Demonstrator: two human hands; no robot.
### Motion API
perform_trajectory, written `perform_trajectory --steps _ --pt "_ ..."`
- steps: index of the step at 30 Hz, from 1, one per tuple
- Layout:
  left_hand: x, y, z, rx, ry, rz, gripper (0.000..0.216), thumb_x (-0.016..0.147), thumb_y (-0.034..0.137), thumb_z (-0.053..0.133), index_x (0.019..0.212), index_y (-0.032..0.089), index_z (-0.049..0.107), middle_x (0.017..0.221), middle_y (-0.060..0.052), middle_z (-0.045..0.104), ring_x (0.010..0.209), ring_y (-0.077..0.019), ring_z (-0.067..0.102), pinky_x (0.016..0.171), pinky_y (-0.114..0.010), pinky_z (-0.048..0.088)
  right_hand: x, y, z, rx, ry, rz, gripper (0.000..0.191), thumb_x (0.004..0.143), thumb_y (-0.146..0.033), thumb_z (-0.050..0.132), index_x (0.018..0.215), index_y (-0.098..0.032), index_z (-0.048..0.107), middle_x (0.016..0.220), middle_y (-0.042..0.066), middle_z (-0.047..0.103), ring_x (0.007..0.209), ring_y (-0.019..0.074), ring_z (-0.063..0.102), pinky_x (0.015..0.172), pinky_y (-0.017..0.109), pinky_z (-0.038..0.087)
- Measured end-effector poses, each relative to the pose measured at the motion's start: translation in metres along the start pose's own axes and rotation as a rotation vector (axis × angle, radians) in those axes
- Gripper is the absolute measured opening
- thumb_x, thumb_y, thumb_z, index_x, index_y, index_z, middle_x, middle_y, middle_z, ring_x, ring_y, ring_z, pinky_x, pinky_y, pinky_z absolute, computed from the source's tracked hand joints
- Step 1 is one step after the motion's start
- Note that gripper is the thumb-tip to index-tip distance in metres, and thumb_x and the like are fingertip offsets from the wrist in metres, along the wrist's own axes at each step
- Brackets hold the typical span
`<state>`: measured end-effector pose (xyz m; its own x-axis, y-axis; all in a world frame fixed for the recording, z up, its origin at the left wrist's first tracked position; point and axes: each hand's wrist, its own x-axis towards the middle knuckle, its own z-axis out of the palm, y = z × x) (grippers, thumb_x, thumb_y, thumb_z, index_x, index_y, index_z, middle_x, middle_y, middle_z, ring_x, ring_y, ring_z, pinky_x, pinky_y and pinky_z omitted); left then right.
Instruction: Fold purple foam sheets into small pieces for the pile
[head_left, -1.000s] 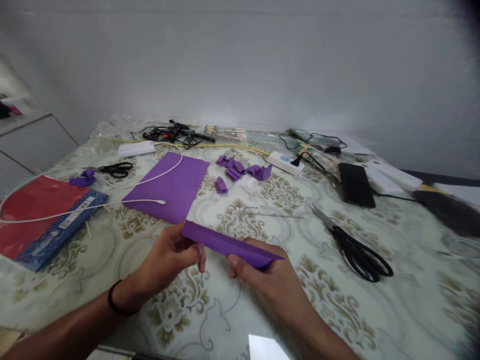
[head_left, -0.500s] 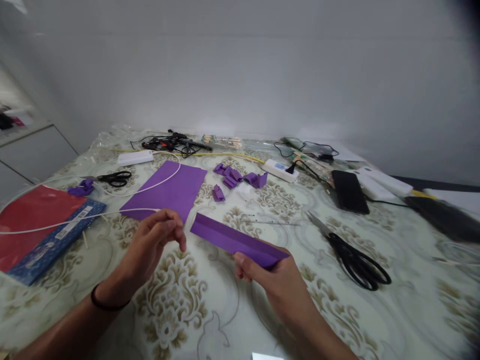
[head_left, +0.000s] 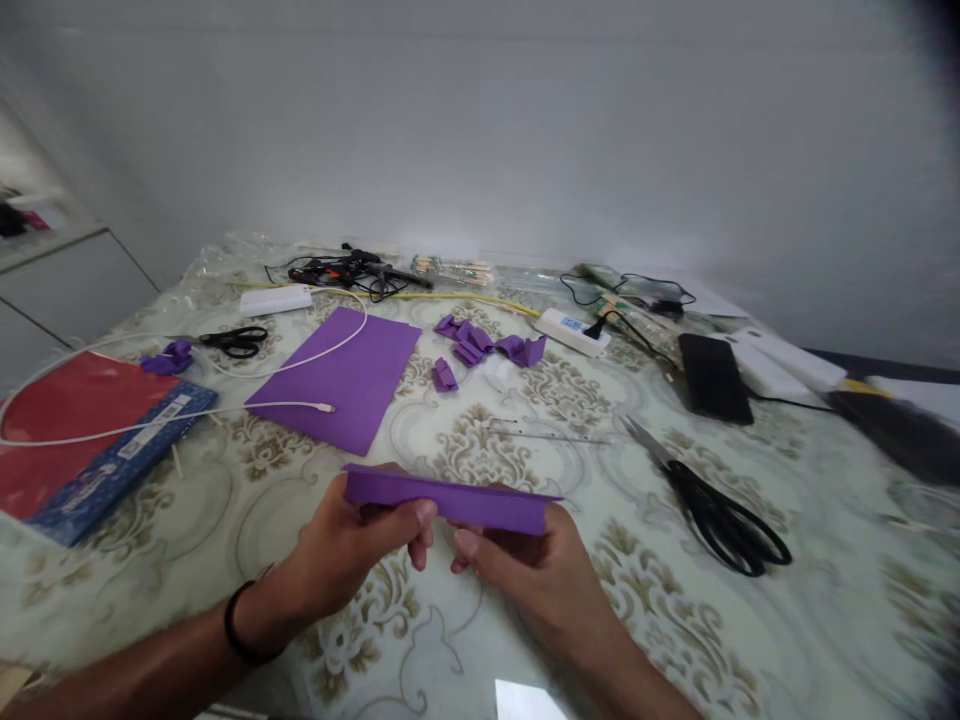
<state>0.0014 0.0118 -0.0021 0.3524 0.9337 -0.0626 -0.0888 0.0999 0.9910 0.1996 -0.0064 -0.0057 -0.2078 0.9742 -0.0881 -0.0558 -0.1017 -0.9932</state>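
A folded strip of purple paper is held level above the table, its long upper edge creased over. My left hand grips its left part, thumb in front and fingers behind. On the right part, my right hand is closed with the thumb at the lower edge. Some fingers of both hands are hidden behind the strip. Beyond the hands lie purple sheets and several small folded purple paper pieces. Large black-handled scissors rest to the right of my right hand.
A red and blue packet lies at the left under a white cable. Smaller scissors are behind it. A black phone, a white power strip and tangled black cables lie farther back, near the wall.
My left hand has moved right and taken hold of the strip's left part. The strip has turned from slanting to nearly level and come closer to me.
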Motion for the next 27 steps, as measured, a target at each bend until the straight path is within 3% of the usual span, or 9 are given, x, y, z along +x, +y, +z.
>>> perform_trajectory --steps 5,13,18,22,24,27 --pt "-0.002 0.0 0.007 -0.03 -0.016 0.004 0.016 0.086 0.023 0.075 0.073 0.016 0.07 0.065 0.0 0.072 0.058 -0.013 0.066 0.059 -0.022 0.055 -0.001 0.006 0.008 -0.019 0.066 -0.017 0.028 0.083 -0.042 0.079 0.071 -0.018 0.071 0.065 0.002 0.066 0.061 0.0156 0.059 0.057 0.027 0.046" --pt "-0.004 0.002 0.007 0.057 0.074 -0.02 0.015 0.082 0.023 0.077 0.07 0.016 0.071 0.062 0.0 0.071 0.053 -0.012 0.064 0.056 -0.022 0.054 0.003 -0.001 0.008 -0.062 0.137 -0.001 0.019 0.076 -0.036 0.076 0.069 -0.019 0.068 0.062 0.0 0.061 0.057 0.0155 0.056 0.054 0.027 0.044" --pt "0.0 -0.001 -0.003 0.012 0.123 0.005 0.016 0.085 0.025 0.076 0.072 0.018 0.072 0.066 0.001 0.071 0.054 -0.013 0.064 0.056 -0.024 0.053 0.009 0.0 -0.003 -0.118 0.257 -0.112 0.016 0.074 -0.03 0.074 0.065 -0.02 0.065 0.06 -0.002 0.06 0.056 0.0148 0.056 0.054 0.027 0.046" --pt "0.007 -0.005 -0.017 -0.022 0.26 0.097 0.013 0.086 0.022 0.073 0.074 0.02 0.069 0.064 0.002 0.067 0.057 -0.0143 0.061 0.056 -0.026 0.049 0.016 -0.003 -0.023 -0.128 0.332 -0.187 0.016 0.082 -0.031 0.072 0.072 -0.021 0.065 0.061 -0.003 0.059 0.055 0.0154 0.059 0.055 0.028 0.05" --pt "0.01 -0.003 -0.021 0.044 0.293 0.099 0.019 0.087 0.023 0.071 0.069 0.02 0.066 0.061 0.002 0.065 0.058 -0.0146 0.058 0.058 -0.027 0.048 0.018 -0.004 -0.03 -0.178 0.377 -0.272 0.016 0.087 -0.03 0.07 0.076 -0.022 0.064 0.066 -0.002 0.06 0.06 0.0163 0.061 0.058 0.029 0.055" --pt "0.012 0.002 -0.018 0.211 0.216 0.028 0.026 0.089 0.025 0.069 0.064 0.02 0.064 0.058 0.002 0.065 0.059 -0.0147 0.058 0.062 -0.027 0.048 0.017 -0.005 -0.029 -0.388 0.391 -0.477 0.006 0.09 -0.024 0.07 0.094 -0.022 0.067 0.088 0.002 0.067 0.08 0.02 0.067 0.074 0.034 0.06"
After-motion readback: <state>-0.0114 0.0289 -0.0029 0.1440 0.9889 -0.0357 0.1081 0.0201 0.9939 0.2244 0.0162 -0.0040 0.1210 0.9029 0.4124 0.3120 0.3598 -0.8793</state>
